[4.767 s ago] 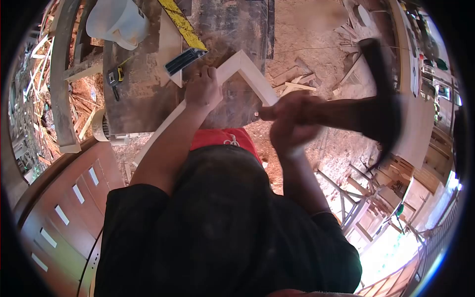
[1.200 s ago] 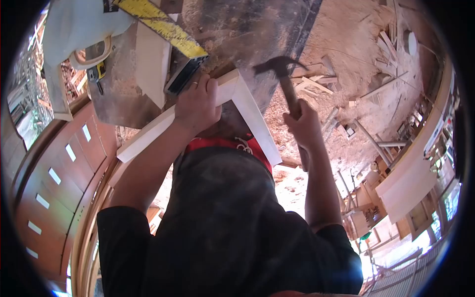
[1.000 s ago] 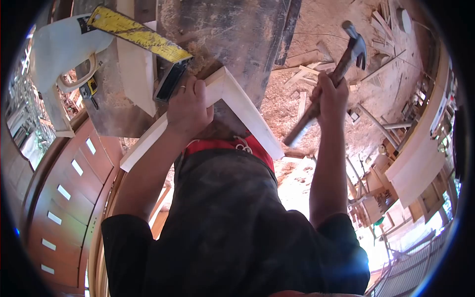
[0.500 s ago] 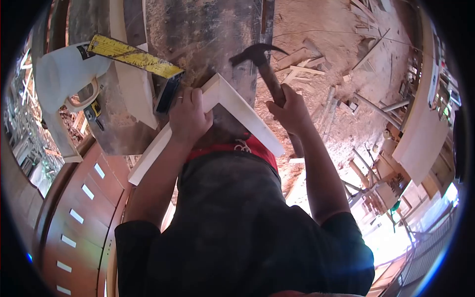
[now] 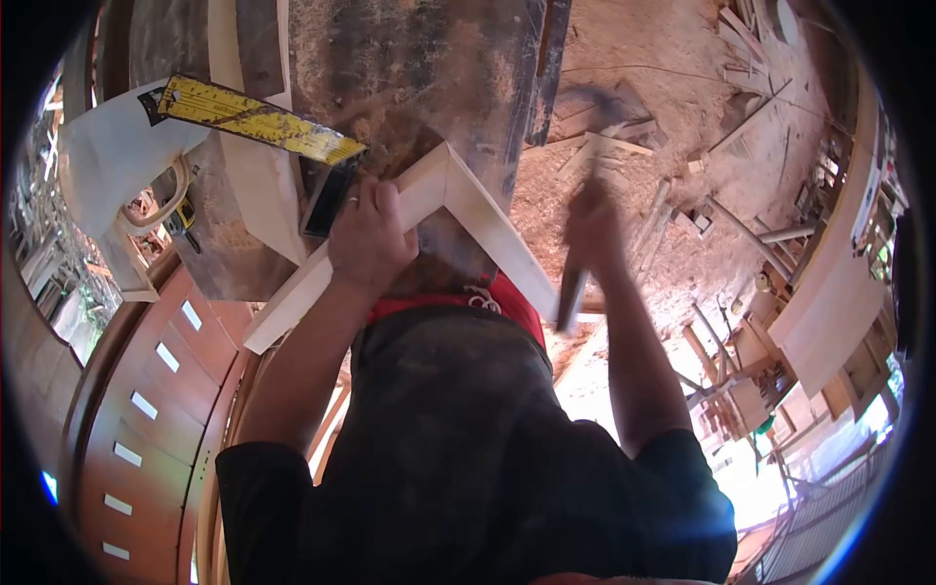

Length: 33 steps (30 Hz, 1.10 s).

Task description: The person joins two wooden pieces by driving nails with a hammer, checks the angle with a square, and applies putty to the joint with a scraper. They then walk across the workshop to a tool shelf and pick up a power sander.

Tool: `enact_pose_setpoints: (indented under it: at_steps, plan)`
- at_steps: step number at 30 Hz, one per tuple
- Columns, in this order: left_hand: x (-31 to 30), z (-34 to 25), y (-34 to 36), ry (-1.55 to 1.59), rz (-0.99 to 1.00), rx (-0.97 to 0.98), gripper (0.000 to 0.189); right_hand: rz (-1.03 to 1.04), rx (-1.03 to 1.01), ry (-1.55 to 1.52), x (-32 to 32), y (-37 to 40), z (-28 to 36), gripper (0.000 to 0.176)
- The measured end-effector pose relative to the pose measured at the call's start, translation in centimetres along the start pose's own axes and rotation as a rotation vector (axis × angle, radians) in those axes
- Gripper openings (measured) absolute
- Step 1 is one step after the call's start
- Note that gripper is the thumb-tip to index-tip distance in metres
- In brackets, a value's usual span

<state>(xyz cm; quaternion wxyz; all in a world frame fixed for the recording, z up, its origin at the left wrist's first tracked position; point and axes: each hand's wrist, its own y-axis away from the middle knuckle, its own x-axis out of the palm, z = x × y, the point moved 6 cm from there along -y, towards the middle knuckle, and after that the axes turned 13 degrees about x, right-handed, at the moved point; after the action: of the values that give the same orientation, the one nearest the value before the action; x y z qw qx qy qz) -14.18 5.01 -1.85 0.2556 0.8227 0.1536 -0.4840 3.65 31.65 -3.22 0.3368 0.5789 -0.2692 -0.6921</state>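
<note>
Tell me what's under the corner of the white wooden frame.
The corner of the white frame rests on the dusty dark workbench. The left hand covers part of one leg, so what lies beneath there is hidden. The right hand grips a blurred hammer.

Bench: dark, worn top (image 5: 419,68), dusted with sawdust.
Near edge: white mitred frame corner (image 5: 468,200) lying flat, its legs running past the edge.
Left side: yellow rule (image 5: 253,117) across a pale board (image 5: 255,190).
Far left: white jug (image 5: 102,161), small tape measure (image 5: 182,222) beside it.
</note>
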Motion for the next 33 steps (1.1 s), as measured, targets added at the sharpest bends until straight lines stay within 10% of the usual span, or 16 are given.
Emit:
enact_pose_setpoints:
  at_steps: [1, 9, 14, 17, 19, 23, 33]
  plan:
    - [-0.1, 0.2, -0.2, -0.010, -0.005, -0.005, 0.049, 0.249, -0.255, 0.367, 2.4, 3.8, 1.9, 0.022]
    - [0.5, 0.6, 0.6, 0.022, 0.008, 0.002, 0.047, 0.173, -0.202, 0.170, -1.5, 2.5, 4.3, 0.024]
    - [0.2, 0.5, 0.7, 0.056, 0.004, 0.008, 0.046, 0.031, 0.015, -0.569, -7.4, 0.4, 4.5, 0.014]
    - [0.7, 0.5, 0.8, 0.069, 0.027, -0.020, 0.046, -0.111, 0.170, -0.254, -3.8, 2.6, 3.8, 0.017]
    - [0.6, 0.9, 0.8, 0.055, 0.020, -0.026, 0.046, 0.173, -0.364, 0.441, 1.6, 5.6, 2.2, 0.024]
    - [0.6, 1.0, 0.9, 0.048, 0.017, -0.009, 0.047, 0.224, -0.208, 0.392, -0.5, 5.3, 3.6, 0.027]
    - [0.3, 0.5, 0.7, 0.016, 0.005, -0.014, 0.046, -0.129, 0.125, -0.527, -7.0, 1.9, 5.7, 0.018]
